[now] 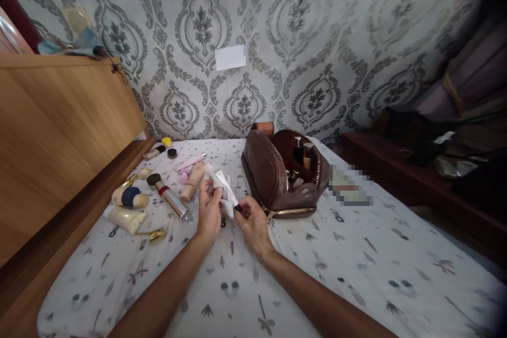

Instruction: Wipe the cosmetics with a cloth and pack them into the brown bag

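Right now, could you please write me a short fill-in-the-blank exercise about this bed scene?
1. Both hands hold a white ____ over the patterned bedsheet.
2. The brown leather toiletry bag stands ____, bottles showing inside.
3. The tubes and bottles of cosmetics lie on the side of the person's ____ hand.

Missing words: cloth; open; left

open brown pouch (273,179), scattered cosmetics tubes (125,217), wooden headboard (59,132).

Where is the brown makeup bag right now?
In the head view the brown makeup bag sits open on the bed, right of centre, just beyond the right hand.
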Demonstrator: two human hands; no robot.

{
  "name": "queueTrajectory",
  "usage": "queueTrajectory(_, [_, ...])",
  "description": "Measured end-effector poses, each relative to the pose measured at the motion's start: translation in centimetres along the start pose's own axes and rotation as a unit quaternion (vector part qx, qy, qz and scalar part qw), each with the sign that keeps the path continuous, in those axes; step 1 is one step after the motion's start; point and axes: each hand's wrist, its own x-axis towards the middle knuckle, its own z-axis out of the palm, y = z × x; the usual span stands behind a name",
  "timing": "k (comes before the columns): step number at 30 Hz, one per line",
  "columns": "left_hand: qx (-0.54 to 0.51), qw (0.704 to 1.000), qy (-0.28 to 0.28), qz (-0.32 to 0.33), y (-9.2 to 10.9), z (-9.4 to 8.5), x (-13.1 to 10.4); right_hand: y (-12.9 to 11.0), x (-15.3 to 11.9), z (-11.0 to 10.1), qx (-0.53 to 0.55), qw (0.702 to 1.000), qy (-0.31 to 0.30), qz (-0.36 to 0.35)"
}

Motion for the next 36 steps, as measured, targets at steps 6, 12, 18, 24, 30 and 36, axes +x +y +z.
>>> queueTrajectory(6, [0.005, 1.0, 0.015, -0.008, 0.1, -0.4, 0.4, -0.4, -0.3, 0.0, -0.072, 0.997, -0.018, -0.024])
queueTrajectory(12, [-0.03, 0.999, 0.007, -0.022, 0.5, -0.5, 0.7, -0.8, -0.6, 0.2, -0.017, 0.998, -0.058, 0.006])
queueTrajectory(18, [-0.074, 0.997, -0.013, -0.031, 0.6, -0.7, 1.3, -0.7, -0.3, 0.4, 0.127, 0.985, -0.109, 0.052])
queueTrajectory(24, [-0.068, 0.997, 0.028, -0.012, 0.0, -1.6, 2.3, -0.4, -0.5, 0.4, 0.109, 0.989, -0.091, 0.041])
queueTrajectory(30, [-0.043, 0.999, 0.013, -0.007, 0.5, -2.0, 2.9, -0.3, -0.5, 0.3, 0.084, 0.993, -0.083, 0.03])
queueTrajectory(36, [-0.004, 1.0, 0.004, -0.017, 1.5, -2.3, 3.6, -0.3, -0.2, 0.0, 0.07, 0.995, -0.073, 0.011])
